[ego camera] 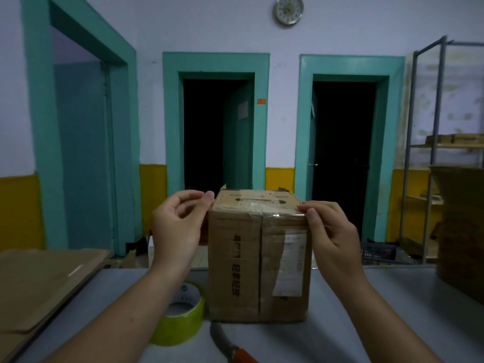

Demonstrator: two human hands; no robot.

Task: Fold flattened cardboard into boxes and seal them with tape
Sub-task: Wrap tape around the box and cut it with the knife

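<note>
2 bare hands on 2 bare forearms.
The left hand (178, 226) and the right hand (330, 231) are uncovered, and so are both wrists. The left forearm (112, 310) and the right forearm (387, 310) show only skin, right down to the bottom edge of the view. Both thumbs have short, plain nails.
</note>
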